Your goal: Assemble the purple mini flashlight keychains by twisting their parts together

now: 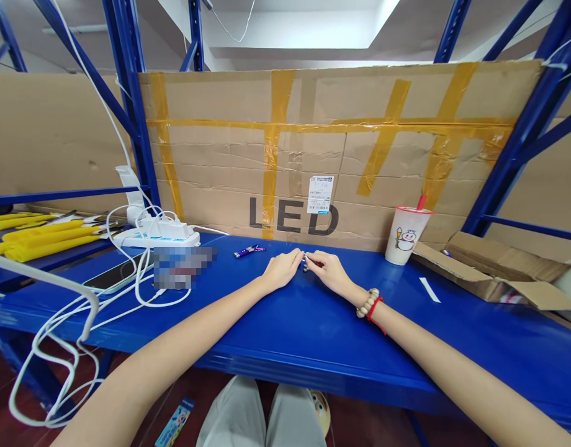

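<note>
My left hand (282,270) and my right hand (331,271) meet over the middle of the blue tabletop (304,323), fingertips close together. Between them is a small whitish and dark metallic piece (306,263), too small to name. The thumb and fingers of my right hand pinch it. My left fingers are pressed together at its other side, and most of what they grip is hidden. To the left of my left hand lies a small purple item with a printed wrapper (249,251), apart from both hands.
A paper cup (405,239) with a red straw stands back right, beside an open cardboard box (494,267) and a white strip (429,290). At left are a phone (120,273), a power strip (159,236), white cables (141,292) and yellow-handled tools (53,239). A cardboard panel (211,161) closes the back.
</note>
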### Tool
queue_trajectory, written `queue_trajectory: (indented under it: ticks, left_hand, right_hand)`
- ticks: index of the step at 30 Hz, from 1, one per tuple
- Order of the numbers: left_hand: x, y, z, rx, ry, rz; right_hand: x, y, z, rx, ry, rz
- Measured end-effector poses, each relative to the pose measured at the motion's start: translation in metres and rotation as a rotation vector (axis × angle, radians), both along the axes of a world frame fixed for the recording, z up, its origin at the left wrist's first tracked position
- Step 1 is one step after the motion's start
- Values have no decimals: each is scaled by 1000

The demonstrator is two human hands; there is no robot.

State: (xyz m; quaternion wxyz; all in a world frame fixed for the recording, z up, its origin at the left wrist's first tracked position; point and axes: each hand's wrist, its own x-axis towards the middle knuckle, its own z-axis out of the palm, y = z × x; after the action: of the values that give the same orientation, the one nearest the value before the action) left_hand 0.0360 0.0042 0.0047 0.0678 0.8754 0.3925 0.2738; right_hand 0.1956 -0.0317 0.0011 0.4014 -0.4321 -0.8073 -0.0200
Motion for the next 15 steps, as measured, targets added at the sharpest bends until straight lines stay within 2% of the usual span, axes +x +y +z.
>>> queue_trajectory:
  ticks: [4,8,15]
  left_hand:
    - [-1,1,1,-80,-92,-9]
    - [-1,0,2,-113,-68,-37]
    - [0,-2,3,-97,-23,-94]
  right_hand:
    - [3,3,0,41,81,-73]
    - [7,4,0,74,161,-142]
    - [4,3,0,74,206,-148]
